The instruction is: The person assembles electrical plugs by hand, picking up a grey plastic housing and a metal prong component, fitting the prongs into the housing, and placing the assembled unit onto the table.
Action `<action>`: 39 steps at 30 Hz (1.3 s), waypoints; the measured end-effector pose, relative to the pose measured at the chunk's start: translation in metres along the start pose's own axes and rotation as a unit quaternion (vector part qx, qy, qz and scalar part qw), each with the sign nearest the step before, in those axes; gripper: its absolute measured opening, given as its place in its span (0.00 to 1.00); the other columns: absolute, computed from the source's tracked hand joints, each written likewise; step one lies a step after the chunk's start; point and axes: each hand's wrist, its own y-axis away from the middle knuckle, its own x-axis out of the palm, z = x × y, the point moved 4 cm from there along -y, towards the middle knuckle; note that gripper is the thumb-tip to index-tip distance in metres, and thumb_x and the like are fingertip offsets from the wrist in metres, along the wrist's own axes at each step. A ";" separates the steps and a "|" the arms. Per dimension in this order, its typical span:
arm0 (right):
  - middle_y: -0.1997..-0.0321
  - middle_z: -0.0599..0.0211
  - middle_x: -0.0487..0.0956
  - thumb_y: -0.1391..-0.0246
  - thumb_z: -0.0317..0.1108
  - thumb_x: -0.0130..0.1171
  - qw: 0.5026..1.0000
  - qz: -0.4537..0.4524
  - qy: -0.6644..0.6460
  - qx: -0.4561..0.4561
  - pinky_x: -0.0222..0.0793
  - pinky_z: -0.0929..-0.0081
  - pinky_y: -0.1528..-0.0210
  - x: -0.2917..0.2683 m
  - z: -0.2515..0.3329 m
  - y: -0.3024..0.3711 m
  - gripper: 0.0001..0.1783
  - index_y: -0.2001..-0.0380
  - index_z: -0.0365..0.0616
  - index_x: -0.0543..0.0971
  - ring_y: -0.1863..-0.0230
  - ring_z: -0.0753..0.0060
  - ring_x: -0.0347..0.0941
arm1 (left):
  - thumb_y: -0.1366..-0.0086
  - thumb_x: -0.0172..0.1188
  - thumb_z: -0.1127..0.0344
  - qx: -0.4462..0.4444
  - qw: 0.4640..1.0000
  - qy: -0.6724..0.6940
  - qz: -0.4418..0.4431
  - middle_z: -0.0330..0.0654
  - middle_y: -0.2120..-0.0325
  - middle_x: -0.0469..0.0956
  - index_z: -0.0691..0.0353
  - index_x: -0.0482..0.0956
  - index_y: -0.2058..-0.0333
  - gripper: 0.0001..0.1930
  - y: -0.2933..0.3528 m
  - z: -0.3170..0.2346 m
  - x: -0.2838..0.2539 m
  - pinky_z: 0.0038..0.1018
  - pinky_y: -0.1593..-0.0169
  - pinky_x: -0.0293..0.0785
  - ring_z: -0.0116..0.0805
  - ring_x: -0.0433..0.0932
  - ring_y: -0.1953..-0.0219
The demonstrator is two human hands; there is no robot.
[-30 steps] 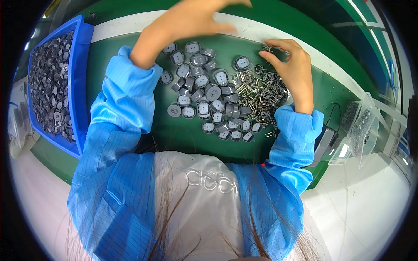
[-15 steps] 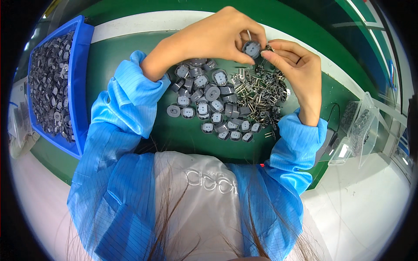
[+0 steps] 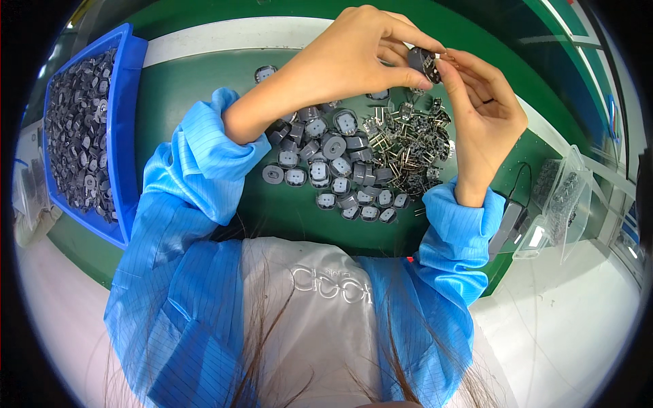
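Above the far side of the bench, my left hand (image 3: pixel 371 51) pinches a dark grey round plastic housing (image 3: pixel 420 62) between thumb and fingers. Its face is turned to the right, and small black and metal parts show there. My right hand (image 3: pixel 486 102) meets it from the right, thumb and forefinger closed at its edge; what lies between those fingertips is too small to make out. Below my hands is a pile of black parts with metal pins (image 3: pixel 411 136). Left of that pile lie several grey housings (image 3: pixel 334 147), many with pale faces showing paired holes.
A blue bin (image 3: pixel 129 136) full of dark grey housings (image 3: pixel 78 136) stands at the left on the green bench (image 3: pixel 299 228). At the right are clear plastic containers (image 3: pixel 561 207) holding dark small parts and a grey device (image 3: pixel 510 224) with a black cable. A white strip (image 3: pixel 238 30) runs along the far edge.
Both hands have shifted right. The housing in my left hand has turned from its pale face toward the right. My right fingers, which held a small black-and-metal part, now meet the housing.
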 end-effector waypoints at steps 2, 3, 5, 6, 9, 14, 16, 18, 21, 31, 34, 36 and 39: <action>0.66 0.62 0.84 0.51 0.19 0.66 0.999 0.004 0.036 -0.028 0.77 0.79 0.57 -0.002 0.003 -0.001 0.08 0.65 0.33 0.82 0.62 0.74 0.81 | 0.48 0.69 0.80 0.042 0.999 -0.021 0.011 0.44 0.57 0.79 0.71 0.79 0.53 0.22 0.000 -0.004 -0.001 0.23 0.55 0.79 0.28 0.81 0.60; 0.66 0.64 0.84 0.51 0.20 0.67 0.996 0.008 0.073 -0.057 0.77 0.79 0.58 -0.002 0.006 -0.002 0.07 0.67 0.34 0.83 0.63 0.74 0.81 | 0.48 0.69 0.80 0.042 0.999 -0.021 0.011 0.44 0.57 0.79 0.71 0.79 0.53 0.22 0.000 -0.007 0.000 0.23 0.55 0.79 0.28 0.81 0.60; 0.67 0.65 0.84 0.52 0.20 0.67 0.996 -0.001 0.070 -0.048 0.77 0.79 0.58 -0.004 0.008 -0.001 0.07 0.67 0.35 0.83 0.64 0.75 0.81 | 0.48 0.69 0.79 -0.032 0.997 0.065 0.000 0.45 0.59 0.81 0.70 0.78 0.54 0.20 0.001 -0.009 0.002 0.24 0.55 0.79 0.30 0.82 0.59; 0.68 0.66 0.84 0.53 0.20 0.67 0.997 -0.008 0.067 -0.041 0.77 0.79 0.59 -0.004 0.009 -0.001 0.06 0.68 0.36 0.83 0.65 0.76 0.81 | 0.48 0.69 0.79 -0.032 0.997 0.066 0.001 0.45 0.59 0.81 0.70 0.78 0.54 0.20 0.001 -0.012 0.001 0.24 0.55 0.79 0.30 0.82 0.59; 0.70 0.66 0.84 0.53 0.20 0.67 0.991 -0.009 0.098 -0.087 0.77 0.80 0.60 -0.004 0.014 0.001 0.06 0.69 0.37 0.83 0.67 0.76 0.81 | 0.48 0.69 0.78 -0.116 0.984 0.131 0.032 0.47 0.67 0.82 0.69 0.78 0.57 0.19 0.003 -0.009 0.004 0.27 0.56 0.81 0.37 0.83 0.61; 0.71 0.67 0.84 0.54 0.20 0.68 0.992 -0.003 0.094 -0.086 0.78 0.79 0.63 -0.003 0.011 0.001 0.06 0.70 0.37 0.83 0.68 0.76 0.82 | 0.49 0.72 0.77 -0.068 0.997 0.046 0.004 0.44 0.68 0.83 0.68 0.78 0.61 0.16 0.003 -0.007 0.004 0.22 0.58 0.79 0.30 0.84 0.63; 0.72 0.67 0.84 0.55 0.20 0.68 0.992 -0.005 0.090 -0.084 0.78 0.79 0.64 -0.003 0.011 0.001 0.06 0.71 0.38 0.83 0.69 0.75 0.82 | 0.49 0.72 0.77 -0.077 0.996 0.034 0.007 0.44 0.68 0.83 0.68 0.78 0.61 0.16 0.004 -0.008 0.003 0.22 0.59 0.79 0.30 0.84 0.64; 0.72 0.66 0.84 0.56 0.19 0.68 0.977 -0.004 0.152 -0.147 0.77 0.80 0.66 -0.002 0.015 0.002 0.07 0.71 0.38 0.83 0.70 0.73 0.82 | 0.50 0.72 0.76 -0.085 0.996 0.022 0.010 0.45 0.68 0.83 0.68 0.78 0.61 0.17 0.005 -0.009 0.003 0.22 0.60 0.79 0.30 0.84 0.64; 0.72 0.65 0.83 0.57 0.18 0.68 0.947 -0.025 0.217 -0.235 0.76 0.79 0.68 0.002 0.023 0.006 0.07 0.72 0.39 0.83 0.72 0.71 0.82 | 0.49 0.71 0.77 -0.076 0.997 0.018 0.002 0.45 0.70 0.83 0.68 0.78 0.61 0.16 0.005 -0.010 0.003 0.22 0.60 0.80 0.31 0.84 0.64; 0.73 0.66 0.81 0.59 0.18 0.68 0.937 -0.059 0.229 -0.258 0.72 0.76 0.71 0.006 0.023 0.013 0.10 0.71 0.43 0.83 0.73 0.68 0.78 | 0.48 0.69 0.80 -0.079 0.992 0.093 -0.017 0.48 0.63 0.82 0.69 0.78 0.61 0.15 0.004 -0.003 0.005 0.22 0.60 0.80 0.34 0.84 0.61; 0.72 0.68 0.80 0.58 0.18 0.67 0.928 -0.054 0.271 -0.251 0.72 0.75 0.72 0.008 0.025 0.014 0.11 0.70 0.44 0.84 0.72 0.67 0.78 | 0.46 0.68 0.79 -0.084 0.989 0.126 0.001 0.47 0.62 0.82 0.69 0.78 0.60 0.14 0.004 -0.007 0.004 0.23 0.58 0.80 0.33 0.83 0.59; 0.69 0.69 0.80 0.57 0.19 0.67 0.939 -0.053 0.242 -0.240 0.72 0.75 0.70 0.003 0.021 0.009 0.10 0.70 0.45 0.84 0.72 0.67 0.78 | 0.45 0.67 0.78 -0.092 0.985 0.146 0.011 0.46 0.62 0.82 0.69 0.78 0.60 0.13 0.004 -0.007 0.003 0.24 0.56 0.80 0.33 0.83 0.58; 0.62 0.66 0.81 0.56 0.20 0.67 0.965 0.016 0.181 -0.191 0.73 0.75 0.63 0.001 0.019 0.003 0.08 0.71 0.44 0.84 0.63 0.67 0.79 | 0.42 0.65 0.74 -0.125 0.981 0.144 0.034 0.46 0.62 0.81 0.69 0.78 0.59 0.12 0.004 0.002 0.002 0.24 0.53 0.77 0.31 0.82 0.58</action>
